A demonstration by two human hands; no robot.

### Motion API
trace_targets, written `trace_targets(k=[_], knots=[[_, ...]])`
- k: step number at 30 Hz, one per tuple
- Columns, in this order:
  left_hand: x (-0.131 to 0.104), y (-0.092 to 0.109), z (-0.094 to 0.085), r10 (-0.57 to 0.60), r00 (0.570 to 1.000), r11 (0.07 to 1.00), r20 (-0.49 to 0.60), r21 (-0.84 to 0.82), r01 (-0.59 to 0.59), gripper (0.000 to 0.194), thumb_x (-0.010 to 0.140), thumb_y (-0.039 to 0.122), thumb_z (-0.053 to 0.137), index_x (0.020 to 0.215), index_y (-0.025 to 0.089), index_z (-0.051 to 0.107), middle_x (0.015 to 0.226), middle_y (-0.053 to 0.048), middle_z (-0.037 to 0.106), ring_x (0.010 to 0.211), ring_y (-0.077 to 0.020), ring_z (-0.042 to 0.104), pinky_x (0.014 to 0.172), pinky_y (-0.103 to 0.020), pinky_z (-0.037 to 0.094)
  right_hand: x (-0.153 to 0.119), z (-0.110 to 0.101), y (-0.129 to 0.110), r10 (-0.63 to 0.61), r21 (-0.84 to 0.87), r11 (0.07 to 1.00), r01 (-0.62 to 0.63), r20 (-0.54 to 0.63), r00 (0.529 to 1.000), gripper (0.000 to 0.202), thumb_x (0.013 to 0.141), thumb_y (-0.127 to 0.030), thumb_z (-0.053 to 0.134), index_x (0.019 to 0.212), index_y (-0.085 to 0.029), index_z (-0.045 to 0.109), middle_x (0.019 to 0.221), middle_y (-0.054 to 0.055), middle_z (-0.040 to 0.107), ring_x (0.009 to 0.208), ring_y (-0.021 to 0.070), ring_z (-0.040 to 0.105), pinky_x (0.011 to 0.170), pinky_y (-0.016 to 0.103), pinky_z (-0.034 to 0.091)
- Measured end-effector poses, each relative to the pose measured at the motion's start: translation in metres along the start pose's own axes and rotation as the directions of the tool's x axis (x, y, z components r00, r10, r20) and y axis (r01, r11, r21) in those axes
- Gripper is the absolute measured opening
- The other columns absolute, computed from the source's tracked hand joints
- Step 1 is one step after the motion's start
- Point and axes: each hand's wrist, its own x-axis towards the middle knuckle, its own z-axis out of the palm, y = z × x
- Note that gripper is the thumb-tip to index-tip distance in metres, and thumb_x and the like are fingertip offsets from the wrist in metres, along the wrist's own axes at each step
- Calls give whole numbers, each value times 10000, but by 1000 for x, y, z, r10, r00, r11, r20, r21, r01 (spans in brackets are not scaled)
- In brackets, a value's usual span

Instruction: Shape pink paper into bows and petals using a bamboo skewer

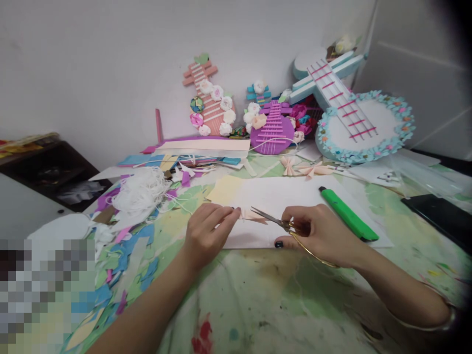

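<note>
The right hand (pixel 320 235) grips scissors (pixel 280 224) (slim, pointed blades) over the white paper (pixel 291 196), while the left hand's (pixel 207 235) fingertips appear, though blurred, to pinch a small peach piece (pixel 251 217) near the blades.

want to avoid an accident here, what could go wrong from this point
The scissors in the right hand point toward the fingertips of the left hand, so a slip could nick a finger.
The green tool lies on the white sheet close beside the right hand, which might knock it.
Loose strands from the white string pile trail toward the left hand and could perhaps snag.
</note>
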Motion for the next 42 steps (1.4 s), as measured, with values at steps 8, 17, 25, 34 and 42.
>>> trace_targets(k=[8, 17, 25, 34, 42], knots=[[-2, -2, 0, 1, 1000, 1000, -20, 9, -1, 280, 731, 72, 663, 991, 167, 619, 829, -68, 685, 759, -165, 600, 687, -304, 475, 1, 2, 0, 37, 24, 999, -39, 97, 995, 333, 658, -496, 682, 674, -166, 641, 536, -29, 486, 510, 76, 380, 467, 204, 244], [0, 2, 1, 7, 1000, 1000, -23, -8, -7, 246, 738, 79, 659, 968, 158, 621, 796, -61, 683, 739, -163, 601, 682, -303, 474, 3, 5, 3, 28, 20, 999, -30, 104, 994, 373, 658, -536, 672, 698, -166, 654, 536, -30, 505, 513, 78, 393, 468, 204, 247], [3, 4, -1, 30, 1000, 1000, -3, -4, -30, 219, 749, 69, 642, 950, 156, 630, 791, -68, 679, 737, -166, 591, 669, -306, 469, 3, 7, 3, 6, -2, 1000, -6, 80, 997, 387, 661, -551, 664, 695, -165, 672, 530, -22, 518, 508, 78, 408, 460, 198, 245], [1, 3, 0, 31, 1000, 999, 2, -7, -31, 211, 761, 83, 637, 959, 158, 632, 809, -68, 677, 757, -162, 601, 688, -303, 470, 4, 6, 3, 30, 0, 1000, -30, 101, 994, 359, 651, -525, 684, 688, -169, 666, 523, -29, 510, 503, 75, 397, 470, 197, 246], [2, 2, 0, 29, 1000, 1000, 5, -2, -29, 216, 755, 76, 639, 957, 154, 633, 804, -71, 680, 744, -164, 595, 683, -307, 472, 5, 6, 2, 34, 41, 998, -37, 71, 997, 367, 646, -523, 688, 639, -162, 625, 519, -32, 484, 506, 74, 375, 462, 199, 232]])
